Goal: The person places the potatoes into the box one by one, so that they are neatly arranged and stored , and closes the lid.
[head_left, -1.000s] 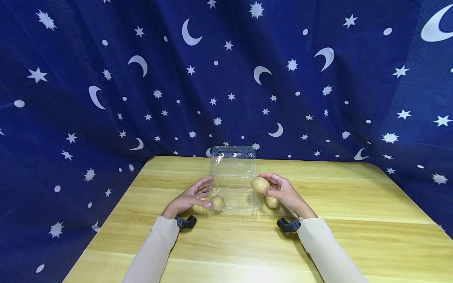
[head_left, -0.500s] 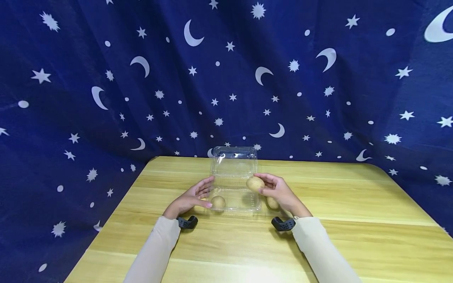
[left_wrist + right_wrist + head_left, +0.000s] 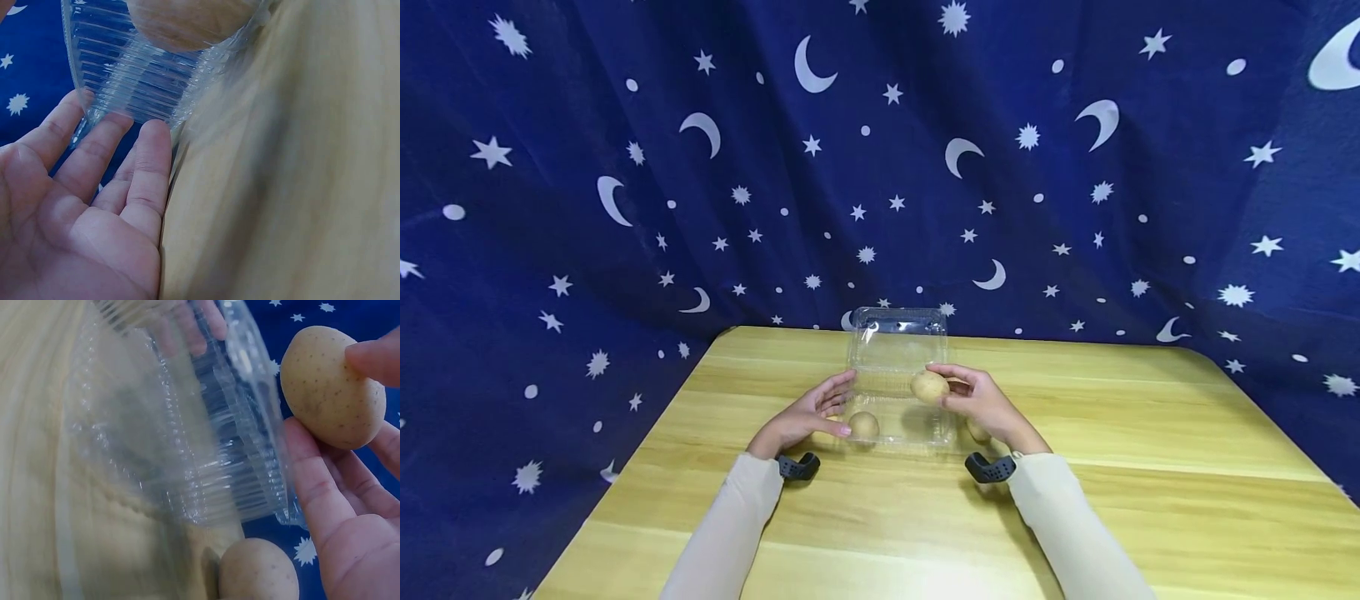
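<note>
A clear plastic box point(image 3: 895, 429) lies on the table with its lid point(image 3: 898, 340) raised at the back. One potato point(image 3: 863, 426) is inside, at the box's left. My left hand point(image 3: 808, 419) touches the box's left side; in the left wrist view its fingertips point(image 3: 153, 134) rest on the ribbed wall, fingers fairly straight. My right hand point(image 3: 988, 408) pinches a second potato point(image 3: 928, 387) above the right part of the box, and the right wrist view shows this potato point(image 3: 331, 387) between thumb and fingers. A third potato point(image 3: 977, 431) sits outside, right of the box, partly hidden by the right hand.
The wooden table point(image 3: 887, 525) reaches back to a dark blue curtain point(image 3: 895, 167) with white moons and stars. A black band point(image 3: 990, 467) is at the right wrist, another black band point(image 3: 798, 466) at the left.
My right hand has moved left with its potato, from the box's right edge to over its inside. The left hand and the box have hardly moved.
</note>
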### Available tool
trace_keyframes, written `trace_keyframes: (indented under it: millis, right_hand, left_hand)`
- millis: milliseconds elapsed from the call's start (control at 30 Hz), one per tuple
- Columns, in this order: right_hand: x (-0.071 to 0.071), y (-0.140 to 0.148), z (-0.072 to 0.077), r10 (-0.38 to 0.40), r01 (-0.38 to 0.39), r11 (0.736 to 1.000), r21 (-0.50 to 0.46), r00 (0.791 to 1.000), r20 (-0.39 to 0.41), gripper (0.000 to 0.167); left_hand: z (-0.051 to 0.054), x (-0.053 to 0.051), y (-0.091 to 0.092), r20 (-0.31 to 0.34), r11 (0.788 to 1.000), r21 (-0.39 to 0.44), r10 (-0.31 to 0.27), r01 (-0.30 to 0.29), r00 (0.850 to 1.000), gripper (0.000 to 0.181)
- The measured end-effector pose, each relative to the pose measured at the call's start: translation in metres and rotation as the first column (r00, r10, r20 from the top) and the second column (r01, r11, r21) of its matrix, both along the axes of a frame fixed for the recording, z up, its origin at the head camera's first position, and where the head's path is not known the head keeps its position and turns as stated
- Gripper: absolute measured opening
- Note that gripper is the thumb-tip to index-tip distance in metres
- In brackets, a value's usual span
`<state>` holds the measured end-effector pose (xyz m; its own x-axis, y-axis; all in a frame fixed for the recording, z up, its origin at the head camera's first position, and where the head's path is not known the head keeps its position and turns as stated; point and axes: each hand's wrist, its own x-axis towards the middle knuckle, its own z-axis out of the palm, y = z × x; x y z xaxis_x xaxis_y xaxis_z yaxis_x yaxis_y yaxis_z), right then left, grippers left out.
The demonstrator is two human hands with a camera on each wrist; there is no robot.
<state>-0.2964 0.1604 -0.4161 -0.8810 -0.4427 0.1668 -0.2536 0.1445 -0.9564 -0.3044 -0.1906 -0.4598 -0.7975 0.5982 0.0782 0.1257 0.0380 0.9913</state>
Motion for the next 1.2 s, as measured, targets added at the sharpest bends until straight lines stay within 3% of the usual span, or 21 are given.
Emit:
trace_keyframes:
  millis: [333,767,1200]
  right_hand:
    - [-0.004,-0.01,0.001,0.006,-0.004,0.999,0.042,0.999,-0.036,0.056]
    - [-0.007,-0.027,0.005,0.006,-0.006,1.0,0.009,1.0,0.026,0.058]
    - [-0.007,-0.042,0.007,-0.042,0.038,0.997,0.064,0.997,0.065,0.057]
  left_hand:
    - [0.0,-0.001,-0.001,0.005,1.0,-0.017,0.003,-0.003,1.0,0.108]
    - [0.001,-0.002,-0.001,0.009,1.0,-0.017,0.002,-0.001,1.0,0.108]
    - [0.003,-0.001,-0.001,0.017,1.0,-0.015,0.006,-0.006,1.0,0.107]
